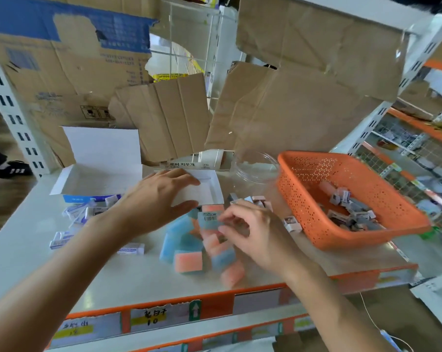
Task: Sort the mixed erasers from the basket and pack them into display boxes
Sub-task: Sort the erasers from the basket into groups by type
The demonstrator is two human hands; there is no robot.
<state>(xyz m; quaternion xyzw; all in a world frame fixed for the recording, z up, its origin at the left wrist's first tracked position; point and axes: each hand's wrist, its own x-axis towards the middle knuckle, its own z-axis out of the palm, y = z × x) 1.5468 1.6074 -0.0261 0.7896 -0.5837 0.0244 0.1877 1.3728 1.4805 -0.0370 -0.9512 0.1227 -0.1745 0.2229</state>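
An orange basket (303, 199) at the right holds several small grey and white erasers (351, 209). A heap of pink-and-blue block erasers (189, 252) lies at the middle of the shelf. My right hand (250, 229) pinches one blue block eraser (207, 219) with a barcode label above the heap. My left hand (156, 199) reaches over the near edge of a small open white display box (209, 189), thumb and fingers spread around its front wall. A larger open white box (100, 174) stands at the left, with white sleeved erasers (62, 238) scattered before it.
A clear plastic tub (255, 166) stands behind the basket. Cardboard sheets (291, 107) line the back. Small pink and grey erasers (255, 200) lie between the small box and the basket. The shelf's orange front edge (214, 298) carries price labels. A person's black shoe (11, 170) is at far left.
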